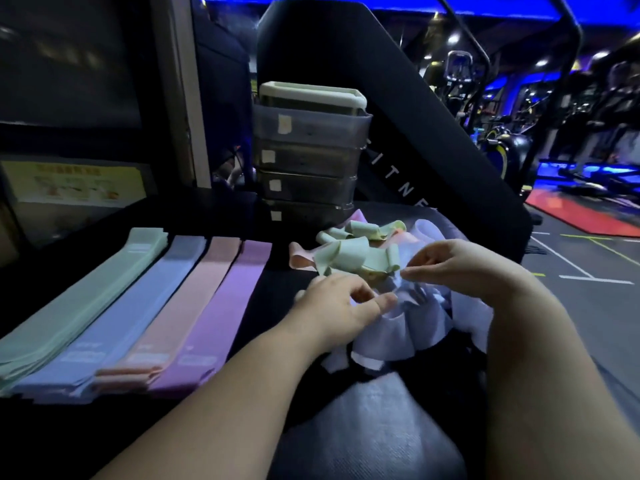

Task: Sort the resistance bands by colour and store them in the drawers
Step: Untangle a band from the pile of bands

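Neatly, four flat stacks lie side by side on the dark surface (277,306), long axes running from near left to far right: green stack (79,306), blue stack (138,306), pink stack (187,303), purple stack (225,306). Beside them sits a tangled pile (363,258) (green, pink, pale blue). Left hand (343,306) and right hand (460,265) each pinch a pale blue band (408,327). Four drawers (308,161) stand stacked behind.

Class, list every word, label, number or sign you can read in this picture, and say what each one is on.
"ITN": white letters on the black padded upright, part of a longer word that is cut off.
Yellow poster on the left: print too blurred to read.
Pale stickers on the drawers: nothing readable.
White patches on the flat bands: too blurred to read.
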Tool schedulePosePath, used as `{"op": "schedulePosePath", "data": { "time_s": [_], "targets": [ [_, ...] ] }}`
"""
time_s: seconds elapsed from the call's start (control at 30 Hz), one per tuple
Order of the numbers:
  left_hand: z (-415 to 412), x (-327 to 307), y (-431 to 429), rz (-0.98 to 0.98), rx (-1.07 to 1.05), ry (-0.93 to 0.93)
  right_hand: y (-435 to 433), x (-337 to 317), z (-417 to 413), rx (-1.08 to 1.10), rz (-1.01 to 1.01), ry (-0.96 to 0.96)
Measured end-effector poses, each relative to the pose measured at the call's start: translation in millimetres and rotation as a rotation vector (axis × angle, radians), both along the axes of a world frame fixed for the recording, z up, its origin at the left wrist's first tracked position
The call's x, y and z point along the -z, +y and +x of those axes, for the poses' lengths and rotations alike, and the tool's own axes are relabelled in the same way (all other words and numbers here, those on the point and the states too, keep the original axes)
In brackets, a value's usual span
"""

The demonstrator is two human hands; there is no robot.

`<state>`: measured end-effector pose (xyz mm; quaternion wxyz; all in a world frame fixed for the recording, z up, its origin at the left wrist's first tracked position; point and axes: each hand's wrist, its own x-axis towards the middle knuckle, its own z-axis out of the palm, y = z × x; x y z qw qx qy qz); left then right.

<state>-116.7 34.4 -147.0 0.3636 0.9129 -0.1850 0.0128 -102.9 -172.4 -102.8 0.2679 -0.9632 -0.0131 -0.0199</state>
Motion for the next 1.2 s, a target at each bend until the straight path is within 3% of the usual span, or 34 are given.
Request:
{"op": "schedulePosePath", "data": {
  "time_s": [0.13, 0.27, 0.47, 0.6, 0.73, 0.87, 1.03, 1.2],
  "targets": [
    [-4, 1, 4, 0.053, 0.08, 0.051, -5, -2, -4, -0.026, -0.088, 0.1],
    [-4, 8, 4, 0.176, 0.078, -0.082, -7, -4, -9, -0.086, -0.042, 0.133],
    [5, 7, 12, -0.203, -0.058, -0.124, 0, -2, -11, -0.065, -0.052, 0.231],
    [7, 7, 16, -0.301, -0.156, -0.163, 15, 5, -3, -0.116, -0.125, -0.005],
    [9, 7, 17, -0.448, -0.22, -0.235, 23, 3, -2, -0.27, 0.26, -0.139],
    [10, 3, 21, -0.616, -0.259, -0.238, 37, 1, -7, -0.369, 0.653, -0.147],
    [14, 4, 23, -0.869, -0.247, -0.137, 59, -2, -15, -0.403, 0.868, -0.109],
    [14, 1, 22, -0.975, -0.248, -0.092, 67, 0, -15, -0.319, 0.822, -0.1]
  ]
}}
